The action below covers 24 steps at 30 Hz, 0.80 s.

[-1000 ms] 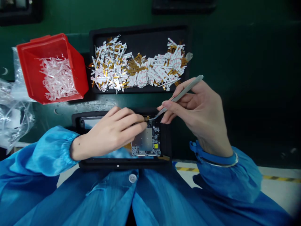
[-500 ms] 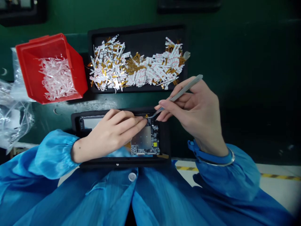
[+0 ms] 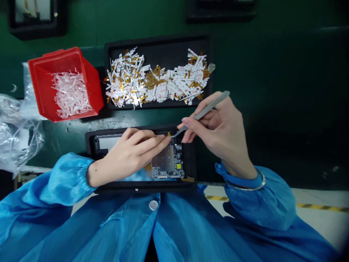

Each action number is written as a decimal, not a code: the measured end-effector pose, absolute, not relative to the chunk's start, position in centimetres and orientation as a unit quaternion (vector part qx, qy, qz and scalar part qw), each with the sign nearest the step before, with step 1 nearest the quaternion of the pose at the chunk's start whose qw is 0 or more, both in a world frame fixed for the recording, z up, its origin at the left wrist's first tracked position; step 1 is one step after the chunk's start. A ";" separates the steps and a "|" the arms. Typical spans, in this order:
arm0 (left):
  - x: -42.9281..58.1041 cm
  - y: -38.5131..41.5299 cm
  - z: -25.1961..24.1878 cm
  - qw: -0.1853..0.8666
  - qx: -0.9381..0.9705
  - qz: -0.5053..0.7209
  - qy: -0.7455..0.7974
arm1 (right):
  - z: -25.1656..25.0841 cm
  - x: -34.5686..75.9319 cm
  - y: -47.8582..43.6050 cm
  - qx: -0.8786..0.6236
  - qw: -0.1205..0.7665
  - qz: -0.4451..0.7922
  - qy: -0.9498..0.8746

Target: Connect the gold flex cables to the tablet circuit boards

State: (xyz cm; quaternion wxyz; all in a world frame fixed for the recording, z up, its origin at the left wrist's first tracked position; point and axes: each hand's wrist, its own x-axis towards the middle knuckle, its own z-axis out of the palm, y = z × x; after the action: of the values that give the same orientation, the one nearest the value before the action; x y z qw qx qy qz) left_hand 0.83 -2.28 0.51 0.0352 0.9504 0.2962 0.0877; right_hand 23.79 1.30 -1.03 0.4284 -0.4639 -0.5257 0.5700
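A black holder tray [image 3: 120, 188] lies in front of me with an opened tablet-like device in it, its circuit board [image 3: 164, 161] bare. Across the device stretches my left hand [image 3: 133, 154], fingers extended, fingertips at the board's upper edge; its thumb is hidden. My right hand [image 3: 218, 125] is closed around metal tweezers [image 3: 208, 110], held slanting like a pen. The tweezer tips meet the board's top edge beside my left fingertips, by a small orange-gold flex piece [image 3: 169, 134]. Whether the tips grip anything is too small to tell.
Beyond the device, a black tray [image 3: 163, 47] holds a heap of white and gold flex strips [image 3: 174, 83]. To its left stands a red bin [image 3: 94, 85] with clear-white plastic scraps [image 3: 72, 94]. Clear plastic bags [image 3: 20, 131] lie far left. Another black tray [image 3: 38, 29] is at the back.
The whole view has shifted slightly. Both hands keep nearly the same pose, with the tweezer tips still at the board's upper edge.
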 end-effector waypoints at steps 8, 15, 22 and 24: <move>0.4 -1.5 1.1 0.006 0.967 0.052 0.250 | -0.6 23.7 0.9 -0.483 0.453 0.538 -0.521; -0.3 -1.6 0.1 0.028 0.958 0.048 0.280 | 0.3 27.9 -3.0 -0.509 0.531 0.513 -0.443; 1.2 -2.5 1.0 -0.107 0.970 0.044 0.215 | -0.4 28.3 -9.9 -0.580 0.349 0.473 -0.564; 2.0 -3.5 1.3 -0.135 0.965 0.039 0.220 | -0.6 27.0 -11.3 -0.595 0.358 0.421 -0.584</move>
State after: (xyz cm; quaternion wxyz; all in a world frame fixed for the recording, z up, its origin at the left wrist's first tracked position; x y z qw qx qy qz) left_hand 2.04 -3.45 1.29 -0.1350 0.9654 0.2197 0.0386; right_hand 26.99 -11.32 -0.55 0.3579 -0.5950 -0.5839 0.4207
